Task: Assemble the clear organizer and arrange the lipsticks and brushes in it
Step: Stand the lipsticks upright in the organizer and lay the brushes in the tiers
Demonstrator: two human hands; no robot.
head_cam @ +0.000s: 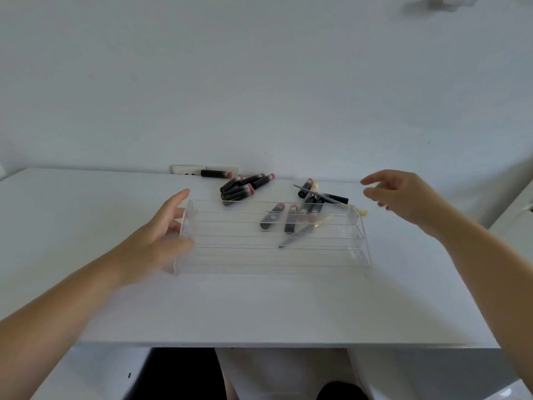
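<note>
- Left hand (161, 226) spread against left end of clear stepped acrylic organizer (271, 255).
- Right hand (403, 194) hovered spread, empty, nearer black pink-tipped lipsticks (310, 197), right of centre.
- Long axis ran left-right.

Organizer (268, 249): clear, colourless, faint pale edge lines along tiers. Lipsticks (245, 186): black tubes, pink-red tips. Lone lipstick (215, 174) by wall: black, same pinkish end. Brushes (300, 232): dark grey handles, 1 with cream-beige bristles. Table (259, 307): plain white, no pattern. Wall (259, 82): white, bluish-grey cast. Wall outlet (187, 169): off-white.
</note>
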